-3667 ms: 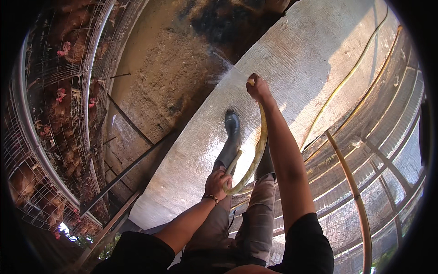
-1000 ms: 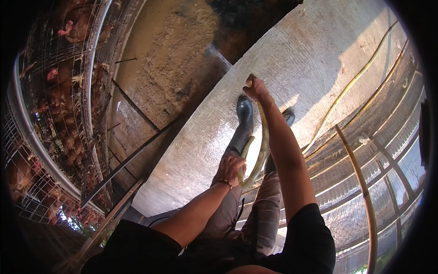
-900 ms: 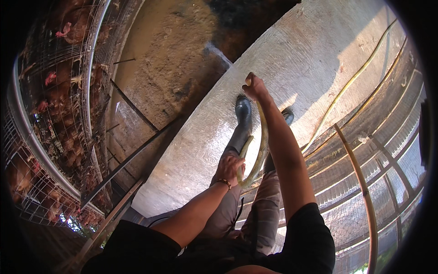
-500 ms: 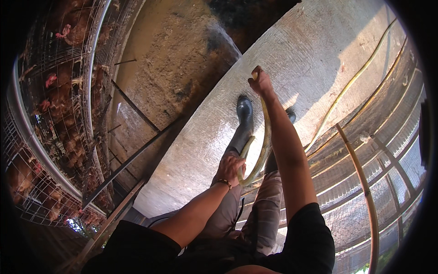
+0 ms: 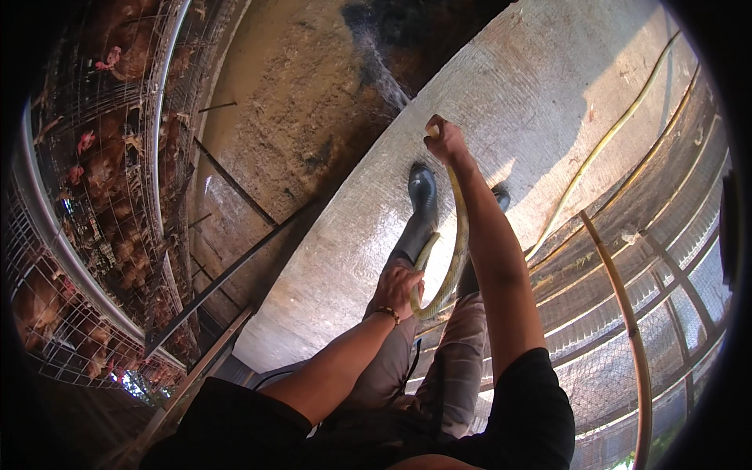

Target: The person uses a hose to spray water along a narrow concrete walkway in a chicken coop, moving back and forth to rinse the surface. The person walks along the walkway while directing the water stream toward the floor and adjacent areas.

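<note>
My right hand is stretched out ahead, closed round the end of a yellow-green hose. A spray of water leaves the hose end toward the dirt floor under the cages. My left hand is low by my thigh, gripping a lower loop of the same hose. The hose curves between both hands along my right forearm. My black rubber boots stand on the wet concrete walkway.
Wire cages with brown hens line the left side over a muddy floor. Empty wire cages run along the right. Another length of yellow hose lies on the concrete, and a pipe arcs over the right cages.
My right hand has swung slightly left and the spray now lands farther up the dirt floor. My left hand has stayed by my thigh.
</note>
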Action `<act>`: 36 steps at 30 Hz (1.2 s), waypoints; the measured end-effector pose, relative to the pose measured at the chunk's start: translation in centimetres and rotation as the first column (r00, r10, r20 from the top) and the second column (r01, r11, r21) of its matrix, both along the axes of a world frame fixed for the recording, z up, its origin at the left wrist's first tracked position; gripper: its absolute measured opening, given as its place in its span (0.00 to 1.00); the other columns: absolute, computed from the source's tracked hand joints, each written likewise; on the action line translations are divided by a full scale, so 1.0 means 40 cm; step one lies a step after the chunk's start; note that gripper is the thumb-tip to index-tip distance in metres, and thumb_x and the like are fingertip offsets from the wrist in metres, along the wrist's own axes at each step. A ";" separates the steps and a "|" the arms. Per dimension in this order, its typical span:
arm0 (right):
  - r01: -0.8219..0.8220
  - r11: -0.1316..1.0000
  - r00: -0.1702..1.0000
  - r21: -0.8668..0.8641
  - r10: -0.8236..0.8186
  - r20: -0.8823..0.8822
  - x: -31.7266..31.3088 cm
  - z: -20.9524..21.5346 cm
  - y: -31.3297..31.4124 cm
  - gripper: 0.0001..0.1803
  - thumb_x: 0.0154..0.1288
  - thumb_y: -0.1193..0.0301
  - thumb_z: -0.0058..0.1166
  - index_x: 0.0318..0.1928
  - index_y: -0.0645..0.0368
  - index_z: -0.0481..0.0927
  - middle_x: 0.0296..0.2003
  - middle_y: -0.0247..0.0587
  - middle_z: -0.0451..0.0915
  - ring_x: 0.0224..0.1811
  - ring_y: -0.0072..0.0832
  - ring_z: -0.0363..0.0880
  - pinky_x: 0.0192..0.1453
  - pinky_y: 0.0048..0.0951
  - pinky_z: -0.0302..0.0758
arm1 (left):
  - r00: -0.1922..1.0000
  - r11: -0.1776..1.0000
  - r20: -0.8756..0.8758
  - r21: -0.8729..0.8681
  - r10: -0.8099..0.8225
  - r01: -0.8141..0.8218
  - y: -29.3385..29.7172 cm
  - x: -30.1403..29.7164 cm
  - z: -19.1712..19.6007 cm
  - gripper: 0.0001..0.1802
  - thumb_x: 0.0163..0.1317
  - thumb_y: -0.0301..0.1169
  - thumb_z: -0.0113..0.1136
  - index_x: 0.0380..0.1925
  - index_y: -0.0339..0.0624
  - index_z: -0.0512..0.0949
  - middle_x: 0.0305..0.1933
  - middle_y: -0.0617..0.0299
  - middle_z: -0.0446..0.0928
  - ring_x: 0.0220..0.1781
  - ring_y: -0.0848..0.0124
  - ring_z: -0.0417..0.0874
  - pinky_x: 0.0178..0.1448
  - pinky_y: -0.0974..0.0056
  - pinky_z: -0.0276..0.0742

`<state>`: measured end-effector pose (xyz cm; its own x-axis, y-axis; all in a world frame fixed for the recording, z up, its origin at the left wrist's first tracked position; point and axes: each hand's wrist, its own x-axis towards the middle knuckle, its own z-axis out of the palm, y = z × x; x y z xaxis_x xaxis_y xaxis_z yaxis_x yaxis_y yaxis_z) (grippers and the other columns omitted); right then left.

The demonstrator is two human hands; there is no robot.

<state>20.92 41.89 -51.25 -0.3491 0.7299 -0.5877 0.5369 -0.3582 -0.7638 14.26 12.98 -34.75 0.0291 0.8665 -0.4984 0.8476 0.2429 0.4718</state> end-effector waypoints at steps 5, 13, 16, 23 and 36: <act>-0.002 1.000 0.999 -0.022 0.001 -0.037 0.008 0.001 -0.006 0.15 0.43 0.72 0.54 0.36 0.58 0.71 0.28 0.53 0.77 0.35 0.45 0.77 0.39 0.36 0.73 | 1.000 1.000 0.006 0.000 -0.004 0.004 0.008 0.002 0.007 0.12 0.44 0.30 0.59 0.33 0.49 0.76 0.32 0.63 0.75 0.42 0.63 0.74 0.47 0.59 0.69; -0.052 0.998 0.999 -0.041 0.052 0.005 0.019 -0.018 -0.030 0.16 0.45 0.71 0.55 0.38 0.59 0.71 0.27 0.53 0.76 0.30 0.42 0.76 0.33 0.35 0.72 | 0.997 0.988 -0.038 -0.142 -0.059 0.053 0.016 0.004 0.028 0.18 0.43 0.30 0.57 0.39 0.50 0.74 0.36 0.64 0.74 0.45 0.64 0.72 0.51 0.60 0.66; -0.042 0.998 0.999 -0.040 0.041 -0.006 0.021 -0.013 -0.039 0.16 0.46 0.71 0.55 0.38 0.59 0.70 0.25 0.51 0.76 0.22 0.38 0.76 0.23 0.34 0.73 | 0.998 0.989 -0.030 -0.138 -0.062 0.057 0.009 0.003 0.019 0.18 0.43 0.30 0.57 0.38 0.50 0.75 0.35 0.64 0.74 0.45 0.64 0.72 0.51 0.60 0.66; -0.057 0.990 0.998 -0.132 0.058 0.000 0.020 0.006 -0.050 0.17 0.46 0.71 0.55 0.39 0.60 0.70 0.27 0.53 0.77 0.23 0.38 0.78 0.24 0.34 0.75 | 0.998 0.990 -0.022 -0.130 -0.053 0.049 0.001 0.002 0.011 0.17 0.44 0.32 0.57 0.38 0.50 0.75 0.37 0.64 0.75 0.45 0.64 0.72 0.51 0.61 0.67; -0.097 0.978 0.995 -0.183 0.099 0.000 0.000 0.012 -0.071 0.17 0.45 0.70 0.55 0.39 0.59 0.70 0.30 0.52 0.77 0.31 0.42 0.78 0.33 0.36 0.75 | 0.999 0.979 -0.021 -0.199 -0.038 0.033 0.025 -0.003 0.033 0.15 0.47 0.31 0.54 0.38 0.51 0.75 0.38 0.65 0.75 0.46 0.64 0.72 0.52 0.61 0.65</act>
